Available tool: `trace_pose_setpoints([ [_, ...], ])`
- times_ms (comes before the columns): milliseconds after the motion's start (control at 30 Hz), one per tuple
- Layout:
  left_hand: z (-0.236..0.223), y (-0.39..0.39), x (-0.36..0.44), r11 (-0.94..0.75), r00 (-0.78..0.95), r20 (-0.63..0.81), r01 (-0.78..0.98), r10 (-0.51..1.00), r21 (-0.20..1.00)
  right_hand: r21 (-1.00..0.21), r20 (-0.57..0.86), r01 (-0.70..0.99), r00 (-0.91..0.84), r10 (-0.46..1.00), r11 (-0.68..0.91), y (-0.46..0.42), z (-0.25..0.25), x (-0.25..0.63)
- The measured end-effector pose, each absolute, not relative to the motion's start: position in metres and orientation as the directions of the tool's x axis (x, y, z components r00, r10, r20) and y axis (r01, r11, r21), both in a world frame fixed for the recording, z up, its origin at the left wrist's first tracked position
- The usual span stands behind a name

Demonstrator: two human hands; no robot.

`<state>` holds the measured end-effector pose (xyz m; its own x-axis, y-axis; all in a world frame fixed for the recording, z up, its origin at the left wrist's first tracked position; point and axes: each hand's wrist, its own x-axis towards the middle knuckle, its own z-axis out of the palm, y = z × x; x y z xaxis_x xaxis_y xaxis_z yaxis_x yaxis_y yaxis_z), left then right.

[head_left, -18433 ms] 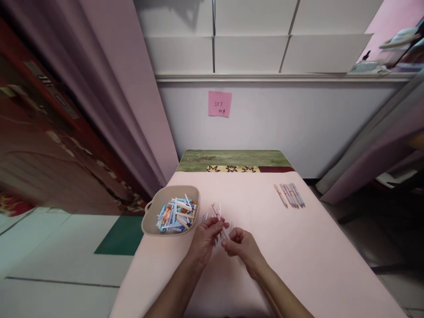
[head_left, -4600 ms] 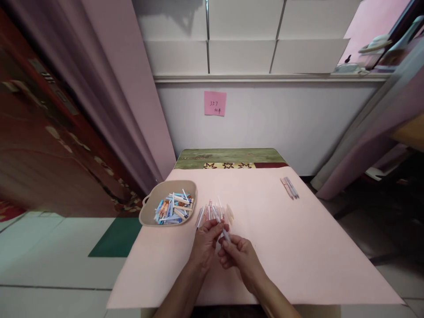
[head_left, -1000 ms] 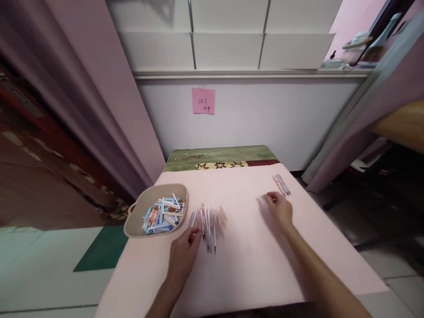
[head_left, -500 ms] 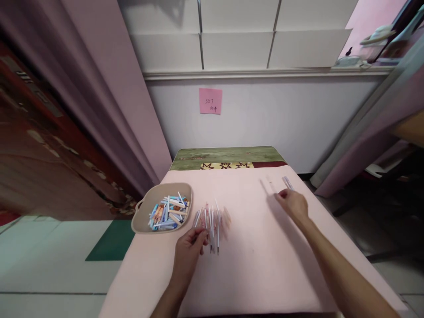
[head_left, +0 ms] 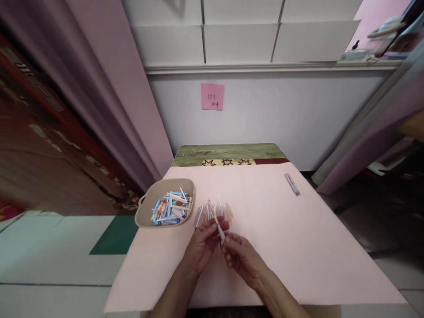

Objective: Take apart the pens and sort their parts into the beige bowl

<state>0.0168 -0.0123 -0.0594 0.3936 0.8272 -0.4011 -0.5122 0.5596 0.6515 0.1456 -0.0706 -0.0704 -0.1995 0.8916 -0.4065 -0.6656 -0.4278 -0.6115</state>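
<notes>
My left hand [head_left: 203, 245] and my right hand [head_left: 243, 256] meet above the near middle of the table. Between them is a slim whitish pen [head_left: 220, 232], tilted, its upper part by my left fingers and its lower end pinched in my right fingers. Both hands are closed on it. Just beyond my left hand, a row of pens [head_left: 200, 215] in white, pink and beige lies on the cloth, partly hidden by the fingers. To the left stands a beige basket [head_left: 142, 216] holding many blue, white and orange pens [head_left: 170, 210].
Two pale purple pens [head_left: 292, 184] lie side by side near the right edge of the table. A pink cloth [head_left: 298, 256] covers the table, with a green patterned strip [head_left: 228, 152] showing at the back. Behind it, a pink note [head_left: 212, 96] sticks to the white wall.
My right hand has come from the right side, beside the purple pens, to the middle. It meets my left hand at the whitish pen. The camera view has shifted slightly.
</notes>
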Motion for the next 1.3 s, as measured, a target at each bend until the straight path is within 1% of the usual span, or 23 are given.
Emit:
trace_pose_setpoints([
  [33, -0.059, -0.012, 0.016, 0.565, 0.394, -0.406, -0.522, 0.824, 0.639, -0.597, -0.402, -0.672, -0.222, 0.888, -0.438, -0.071, -0.070, 0.145],
  [100, -0.057, -0.013, 0.016, 0.579, 0.402, -0.419, -0.527, 0.814, 0.622, -0.544, -0.391, -0.674, -0.323, 0.862, -0.500, -0.073, -0.072, 0.144],
  [167, -0.057, -0.013, 0.016, 0.604, 0.431, -0.426, -0.521, 0.796, 0.603, -0.471, -0.396, -0.650, -0.449, 0.801, -0.596, -0.074, -0.074, 0.144],
  [233, -0.058, -0.013, 0.017, 0.610, 0.446, -0.419, -0.521, 0.791, 0.597, -0.417, -0.428, -0.627, -0.504, 0.750, -0.659, -0.074, -0.076, 0.144],
  [267, -0.058, -0.013, 0.018, 0.603, 0.438, -0.416, -0.521, 0.797, 0.605, -0.419, -0.450, -0.631, -0.481, 0.753, -0.653, -0.074, -0.077, 0.143],
  [300, -0.059, -0.014, 0.018, 0.588, 0.420, -0.415, -0.518, 0.807, 0.621, -0.450, -0.466, -0.639, -0.428, 0.775, -0.624, -0.074, -0.078, 0.143],
  [367, -0.060, -0.014, 0.020, 0.547, 0.358, -0.415, -0.503, 0.836, 0.669, -0.570, -0.469, -0.627, -0.284, 0.837, -0.532, -0.073, -0.078, 0.140],
  [433, -0.062, -0.013, 0.021, 0.503, 0.294, -0.408, -0.496, 0.864, 0.708, -0.707, -0.432, -0.563, -0.136, 0.892, -0.428, -0.074, -0.078, 0.137],
  [500, -0.064, -0.013, 0.023, 0.467, 0.255, -0.392, -0.516, 0.884, 0.718, -0.790, -0.390, -0.495, -0.048, 0.920, -0.361, -0.074, -0.077, 0.134],
  [533, -0.065, -0.013, 0.023, 0.465, 0.252, -0.391, -0.523, 0.885, 0.715, -0.797, -0.395, -0.481, -0.041, 0.918, -0.365, -0.074, -0.076, 0.133],
  [567, -0.066, -0.013, 0.023, 0.473, 0.258, -0.397, -0.523, 0.881, 0.709, -0.779, -0.422, -0.483, -0.065, 0.904, -0.399, -0.074, -0.075, 0.132],
  [633, -0.067, -0.012, 0.023, 0.498, 0.287, -0.407, -0.515, 0.867, 0.698, -0.698, -0.499, -0.518, -0.142, 0.855, -0.494, -0.074, -0.074, 0.130],
  [667, -0.068, -0.012, 0.023, 0.507, 0.302, -0.407, -0.509, 0.862, 0.696, -0.663, -0.521, -0.540, -0.163, 0.838, -0.518, -0.073, -0.074, 0.130],
  [700, -0.068, -0.012, 0.024, 0.506, 0.307, -0.403, -0.509, 0.862, 0.696, -0.654, -0.518, -0.562, -0.155, 0.841, -0.506, -0.072, -0.074, 0.130],
  [800, -0.069, -0.011, 0.025, 0.458, 0.259, -0.379, -0.538, 0.889, 0.707, -0.752, -0.402, -0.572, 0.005, 0.916, -0.327, -0.071, -0.076, 0.131],
  [833, -0.069, -0.011, 0.025, 0.442, 0.236, -0.375, -0.548, 0.896, 0.710, -0.778, -0.374, -0.559, 0.047, 0.926, -0.286, -0.070, -0.078, 0.131],
  [867, -0.069, -0.010, 0.026, 0.431, 0.223, -0.372, -0.552, 0.901, 0.714, -0.785, -0.374, -0.553, 0.062, 0.926, -0.280, -0.070, -0.079, 0.131],
  [1000, -0.068, -0.009, 0.029, 0.449, 0.252, -0.372, -0.518, 0.893, 0.728, -0.685, -0.510, -0.579, -0.052, 0.858, -0.442, -0.069, -0.082, 0.131],
  [1033, -0.068, -0.009, 0.029, 0.447, 0.245, -0.374, -0.518, 0.894, 0.729, -0.686, -0.505, -0.581, -0.054, 0.862, -0.438, -0.069, -0.082, 0.132],
  [1133, -0.069, -0.007, 0.029, 0.423, 0.206, -0.374, -0.547, 0.904, 0.722, -0.757, -0.393, -0.577, 0.029, 0.919, -0.306, -0.068, -0.082, 0.133],
  [1167, -0.069, -0.007, 0.028, 0.421, 0.204, -0.373, -0.551, 0.905, 0.720, -0.767, -0.375, -0.576, 0.042, 0.926, -0.284, -0.068, -0.082, 0.133],
  [1200, -0.070, -0.006, 0.028, 0.422, 0.209, -0.370, -0.549, 0.905, 0.722, -0.761, -0.384, -0.577, 0.033, 0.923, -0.296, -0.068, -0.082, 0.133],
  [1300, -0.072, -0.006, 0.027, 0.444, 0.241, -0.373, -0.523, 0.896, 0.728, -0.701, -0.480, -0.583, -0.040, 0.876, -0.411, -0.067, -0.083, 0.132],
])
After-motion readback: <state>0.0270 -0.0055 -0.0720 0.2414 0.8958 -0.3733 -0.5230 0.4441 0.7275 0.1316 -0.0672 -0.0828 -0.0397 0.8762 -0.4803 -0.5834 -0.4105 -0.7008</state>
